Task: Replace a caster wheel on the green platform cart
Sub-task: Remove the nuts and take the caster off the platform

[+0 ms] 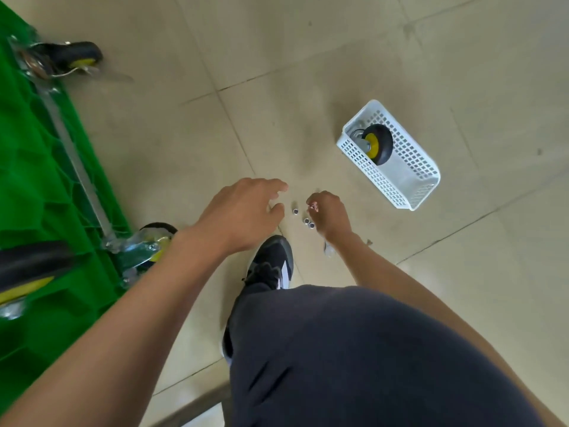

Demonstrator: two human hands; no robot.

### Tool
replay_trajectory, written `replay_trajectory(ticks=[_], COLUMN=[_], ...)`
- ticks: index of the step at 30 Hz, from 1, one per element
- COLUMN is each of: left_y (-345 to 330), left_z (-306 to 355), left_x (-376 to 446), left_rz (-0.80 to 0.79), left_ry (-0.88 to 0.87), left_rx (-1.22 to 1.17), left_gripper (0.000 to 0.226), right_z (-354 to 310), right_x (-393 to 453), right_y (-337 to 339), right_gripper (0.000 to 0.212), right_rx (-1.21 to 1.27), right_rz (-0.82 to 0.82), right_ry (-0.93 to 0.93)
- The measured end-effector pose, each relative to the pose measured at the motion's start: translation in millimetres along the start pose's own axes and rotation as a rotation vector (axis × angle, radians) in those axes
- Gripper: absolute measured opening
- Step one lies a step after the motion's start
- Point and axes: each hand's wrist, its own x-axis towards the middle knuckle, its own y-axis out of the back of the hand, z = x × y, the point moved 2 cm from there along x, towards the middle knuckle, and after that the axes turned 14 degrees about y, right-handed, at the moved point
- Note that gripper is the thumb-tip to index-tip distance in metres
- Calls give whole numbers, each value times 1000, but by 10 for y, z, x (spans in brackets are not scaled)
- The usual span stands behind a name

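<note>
Where the white slotted basket (409, 177) lies on the floor at about two o'clock from the hands, a caster wheel (380, 144) is seen standing on edge in its far end, black tyre around a yellow hub, the hub face turned toward eight o'clock. The basket's long axis is set from eleven to five o'clock. The green platform cart (37, 186) is turned underside up at nine o'clock, its long edge running from eleven toward six, with a metal rail along it and mounted casters (74, 55) at the far end and the near end.

Between the hands, small metal nuts (303, 217) are scattered on the floor. The left hand (243, 211) is held over the floor with fingers spread and loosely bent, gripping nothing. The right hand (329, 214) is curled, fingertips pinched on a small object whose kind cannot be told.

Beige floor tiles (338, 57) with thin joints are seen all round; a dark shoe (272, 261) is planted at six o'clock.
</note>
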Motion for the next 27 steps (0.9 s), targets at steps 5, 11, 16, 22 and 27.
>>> replay_trajectory(ticks=[5,11,16,22,27], left_y=[-89,-134,-96,76,472], left_z=[-43,-104,-100,-18,118], left_x=[61,19,-33,-191,-515], left_rz=[-38,-35,-3,53,180], left_ry=[15,7,-3,-44,-93], left_rx=[28,86,156,162,221], left_gripper=[41,35,36,44,43], right_z=[87,98,-23,-427,-1013], right_x=[76,114,31,-113,-219], right_y=[-252,-301,-148,308,978], right_gripper=[19,20,21,27,28], right_rx=[4,-31,-58,-48,-14], right_rz=[0,-16,20,87,105], right_ry=[-22,10,9,165,281])
